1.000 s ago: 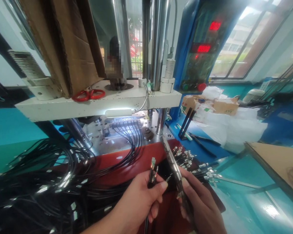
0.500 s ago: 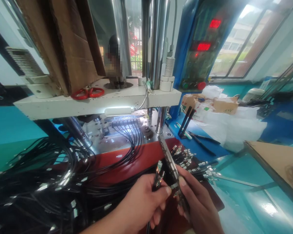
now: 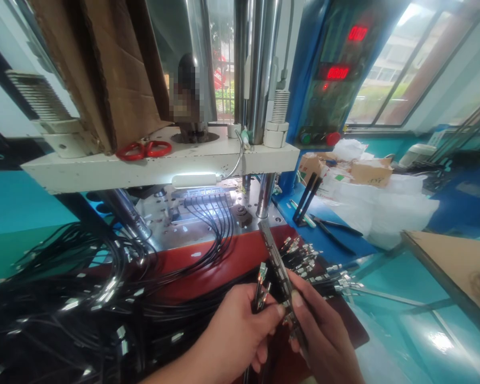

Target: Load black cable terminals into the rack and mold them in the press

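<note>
My left hand (image 3: 244,325) is closed round a few black cables with metal connector ends (image 3: 262,273) that stick up above the fist. Its thumb and forefinger touch the side of a long slotted metal bar (image 3: 275,250). My right hand (image 3: 324,330) grips the lower part of that bar, thumb on top, with the bar slanting up and to the left. Small connectors show along the bar's lower edge, partly hidden by my fingers. Just beyond the right hand lies a bundle of cable ends (image 3: 304,256) with bare copper and metal tips.
A press with a white plate (image 3: 164,165) stands ahead, red-handled scissors (image 3: 144,150) on top. Black cables run from a fixture (image 3: 202,205) beneath it. More cables (image 3: 64,330) heap up at left. Pliers (image 3: 332,234) lie on a blue surface (image 3: 280,205); white bags (image 3: 400,208) stand behind.
My left thumb and fingertips have shifted slightly right, against the bar. Both hands keep their hold, and the view has moved a little.
</note>
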Demonstrator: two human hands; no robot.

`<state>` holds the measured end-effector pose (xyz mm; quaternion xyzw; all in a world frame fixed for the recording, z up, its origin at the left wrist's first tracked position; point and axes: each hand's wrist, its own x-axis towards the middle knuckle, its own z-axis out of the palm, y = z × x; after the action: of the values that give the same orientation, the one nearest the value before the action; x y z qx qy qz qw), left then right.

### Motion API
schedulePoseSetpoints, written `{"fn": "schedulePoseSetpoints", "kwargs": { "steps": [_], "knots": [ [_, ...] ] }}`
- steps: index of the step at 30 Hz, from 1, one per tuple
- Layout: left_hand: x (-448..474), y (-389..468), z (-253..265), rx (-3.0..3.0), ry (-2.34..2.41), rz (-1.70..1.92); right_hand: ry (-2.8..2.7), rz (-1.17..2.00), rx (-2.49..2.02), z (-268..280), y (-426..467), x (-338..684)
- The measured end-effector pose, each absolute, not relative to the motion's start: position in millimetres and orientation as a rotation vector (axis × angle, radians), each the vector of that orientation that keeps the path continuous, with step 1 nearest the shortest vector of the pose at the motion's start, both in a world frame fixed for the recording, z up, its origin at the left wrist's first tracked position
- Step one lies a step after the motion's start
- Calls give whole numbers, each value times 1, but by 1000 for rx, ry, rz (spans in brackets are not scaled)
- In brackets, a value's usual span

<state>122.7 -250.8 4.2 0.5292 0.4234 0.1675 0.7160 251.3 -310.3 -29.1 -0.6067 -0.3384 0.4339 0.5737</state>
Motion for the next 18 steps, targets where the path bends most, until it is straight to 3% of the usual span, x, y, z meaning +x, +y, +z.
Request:
{"fn": "schedulePoseSetpoints", "kwargs": {
  "steps": [6,12,18],
  "knots": [
    [125,-252,1,1164,941,404,-894,909,-1448,-31,-309,247],
    [111,-242,4,1006,845,448,-578,1148,-1367,-18,-311,257],
    [98,-233,7,855,735,425,-458,1132,-1385,-10,-318,264]
  ]
}}
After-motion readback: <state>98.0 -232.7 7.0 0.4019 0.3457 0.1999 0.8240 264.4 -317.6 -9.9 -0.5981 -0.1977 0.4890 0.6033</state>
